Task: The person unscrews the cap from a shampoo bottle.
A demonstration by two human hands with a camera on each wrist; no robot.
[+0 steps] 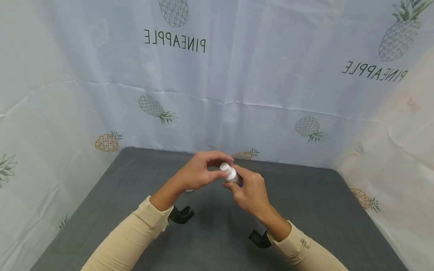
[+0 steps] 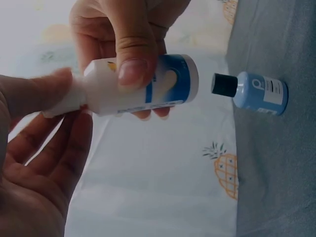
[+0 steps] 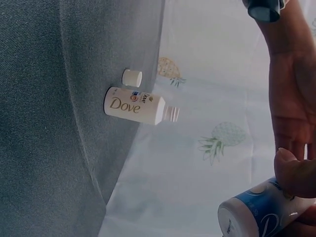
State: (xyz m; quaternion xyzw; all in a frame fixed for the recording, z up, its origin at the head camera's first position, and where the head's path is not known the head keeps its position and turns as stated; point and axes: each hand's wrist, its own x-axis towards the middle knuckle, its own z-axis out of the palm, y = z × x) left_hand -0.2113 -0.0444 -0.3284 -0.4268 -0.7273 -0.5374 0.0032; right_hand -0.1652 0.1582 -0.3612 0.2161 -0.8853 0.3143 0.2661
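A small white and blue bottle is held up between both hands over the table. My right hand grips its body, the thumb pressed along the side. At the top end, my left hand pinches the white cap between thumb and fingers. In the head view the cap end points up and left, toward the left palm. The bottle's base shows in the right wrist view.
A white Dove bottle stands without a cap, its threaded neck bare. Beside it on the grey table sits a loose white cap. A light blue bottle with a black cap stands elsewhere. Pineapple-print curtains surround the table.
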